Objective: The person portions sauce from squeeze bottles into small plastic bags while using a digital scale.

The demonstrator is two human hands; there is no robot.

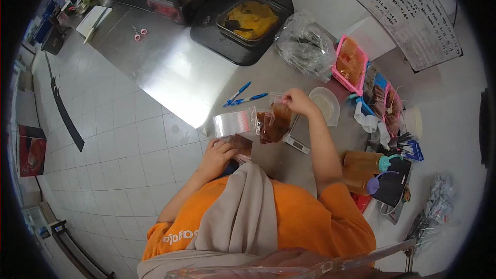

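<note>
My left hand (220, 154) is at the front edge of the steel table, its fingers on a small clear zip bag of brown sauce (241, 144). With the fingertips of my right hand (298, 102) I pinch the top of another zip bag of reddish-brown sauce (282, 113). That bag lies over more filled sauce bags (270, 132). Just left of them is a stack of flat, clear zip bags (231, 123) with a pink strip. A digital scale (297, 145) sits partly hidden under my right forearm, and a whitish plastic bowl (326, 104) stands beyond it.
Blue pens (248, 99) lie past the bags. Farther back are a black tray (205, 37) bearing a glass dish of yellow food (254, 19), a clear plastic bag (304, 48) and a pink basket (365, 73). Drink bottles (360, 162) stand at right; scissors (139, 34) lie far left.
</note>
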